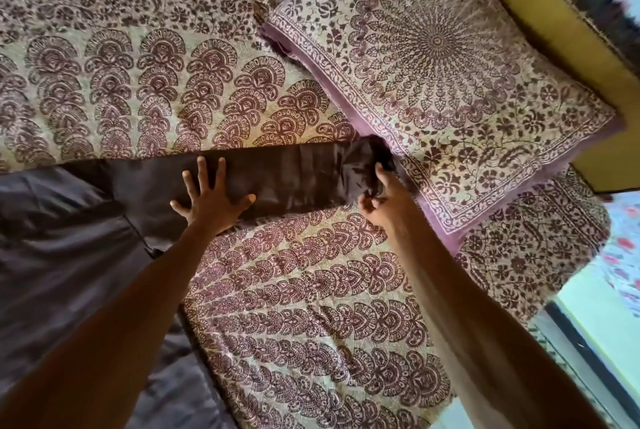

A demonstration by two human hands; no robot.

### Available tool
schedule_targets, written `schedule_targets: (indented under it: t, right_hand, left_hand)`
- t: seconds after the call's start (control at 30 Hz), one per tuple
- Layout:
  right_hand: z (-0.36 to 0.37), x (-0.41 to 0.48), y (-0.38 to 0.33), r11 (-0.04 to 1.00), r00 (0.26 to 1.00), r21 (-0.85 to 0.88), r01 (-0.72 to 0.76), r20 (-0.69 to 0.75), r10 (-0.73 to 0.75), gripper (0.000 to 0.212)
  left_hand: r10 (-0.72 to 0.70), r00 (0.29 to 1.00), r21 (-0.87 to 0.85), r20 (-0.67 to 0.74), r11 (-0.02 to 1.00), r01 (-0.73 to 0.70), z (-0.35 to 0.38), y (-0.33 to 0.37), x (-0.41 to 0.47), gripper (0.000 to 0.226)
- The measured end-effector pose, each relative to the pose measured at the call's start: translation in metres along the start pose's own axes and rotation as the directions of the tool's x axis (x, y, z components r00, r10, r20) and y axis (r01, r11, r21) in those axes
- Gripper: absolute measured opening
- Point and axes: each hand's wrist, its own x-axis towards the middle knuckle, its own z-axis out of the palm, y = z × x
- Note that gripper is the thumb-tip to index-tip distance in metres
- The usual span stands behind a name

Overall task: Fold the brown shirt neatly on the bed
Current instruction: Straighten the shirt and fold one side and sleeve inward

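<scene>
The brown shirt [69, 255] lies at the left of the bed [311, 307], sleeve stretched right — my left hand [211, 200] presses it, fingers spread; my right hand [377, 200] pinches the bunched cuff beside the pillow [450, 82].

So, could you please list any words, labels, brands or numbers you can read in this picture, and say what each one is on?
None: no readable text anywhere.
Brown shirt, under the left hand and right hand: no label visible.
Bedspread and pillow: printed patterns only.
</scene>
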Motion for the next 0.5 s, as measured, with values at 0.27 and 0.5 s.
schedule_targets:
  t: [0.27, 0.5]
  right_hand:
    - [0.016, -0.032, -0.006, 0.879, 0.864, -0.154, 0.452, -0.17, -0.474, 0.03]
    - [-0.009, -0.02, -0.013, 0.589, 0.504, -0.579, 0.563, -0.325, -0.8, 0.032]
  left_hand:
    - [-0.015, 1.0, -0.017, 0.014, 1.0, 0.015, -0.006, 0.004, -0.002, 0.102]
    - [0.0, 1.0, 0.0, -0.02, 1.0, 0.0, -0.004, 0.004, -0.002, 0.102]
